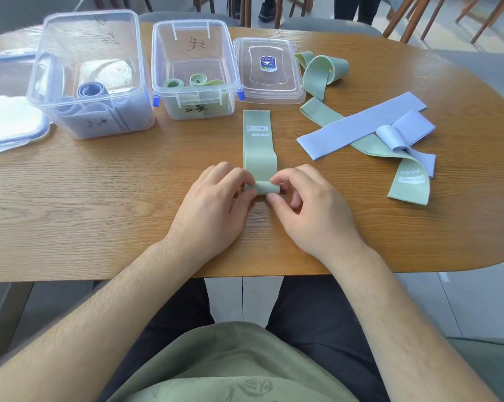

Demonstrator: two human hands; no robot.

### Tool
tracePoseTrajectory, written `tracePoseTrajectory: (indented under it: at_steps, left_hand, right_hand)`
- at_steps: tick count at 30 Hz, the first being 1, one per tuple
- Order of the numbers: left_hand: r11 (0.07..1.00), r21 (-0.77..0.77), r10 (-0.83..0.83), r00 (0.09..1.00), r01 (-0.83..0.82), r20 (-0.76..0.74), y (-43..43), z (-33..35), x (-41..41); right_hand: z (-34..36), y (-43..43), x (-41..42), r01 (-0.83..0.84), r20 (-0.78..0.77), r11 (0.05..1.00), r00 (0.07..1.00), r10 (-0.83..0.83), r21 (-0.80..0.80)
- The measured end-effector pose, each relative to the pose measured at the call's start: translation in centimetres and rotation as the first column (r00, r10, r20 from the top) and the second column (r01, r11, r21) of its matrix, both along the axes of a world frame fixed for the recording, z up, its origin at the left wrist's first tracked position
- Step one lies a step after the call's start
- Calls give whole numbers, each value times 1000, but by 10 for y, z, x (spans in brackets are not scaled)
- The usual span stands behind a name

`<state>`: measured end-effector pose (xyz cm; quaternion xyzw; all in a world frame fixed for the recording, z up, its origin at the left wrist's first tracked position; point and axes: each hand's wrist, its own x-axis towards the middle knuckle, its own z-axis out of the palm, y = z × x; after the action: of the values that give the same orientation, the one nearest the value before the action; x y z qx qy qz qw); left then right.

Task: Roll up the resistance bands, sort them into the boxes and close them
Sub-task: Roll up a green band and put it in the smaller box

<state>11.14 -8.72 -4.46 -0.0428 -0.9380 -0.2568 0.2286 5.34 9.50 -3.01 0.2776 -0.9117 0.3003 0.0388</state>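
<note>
A green resistance band (258, 143) lies flat on the wooden table (100, 198), running away from me, with its near end rolled into a small roll. My left hand (216, 207) and my right hand (305, 204) pinch that roll from either side. An open clear box (194, 68) behind it holds rolled green bands. A larger open clear box (92, 74) to the left holds rolled blue bands. To the right lie loose bands: two blue ones (360, 126), a long green one (410, 184) beneath them and a twisted green one (323, 71).
A clear lid (269, 69) with a blue sticker lies right of the green-band box. A second lid (10, 111) with a blue rim lies at the far left. Chairs and a person's legs stand beyond the far table edge.
</note>
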Motion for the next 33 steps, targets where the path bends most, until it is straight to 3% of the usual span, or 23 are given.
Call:
tracePoseTrajectory:
  at_steps: [9,23,33]
  left_hand:
    - [999,39,30,999,-32,38,-3,-5,-2]
    - [997,-67,27,999,-25,33,-5,4,-16]
    - [997,-62,48,999,-47,20,-6,-6,-23]
  right_hand:
    - [-6,-1,-5,19,-19,1000,1000,-20,-25]
    - [-6,-9,-15,75,-4,996,997,-75,-46]
    - [-9,-10,-19,66,-19,996,998,-67,-54]
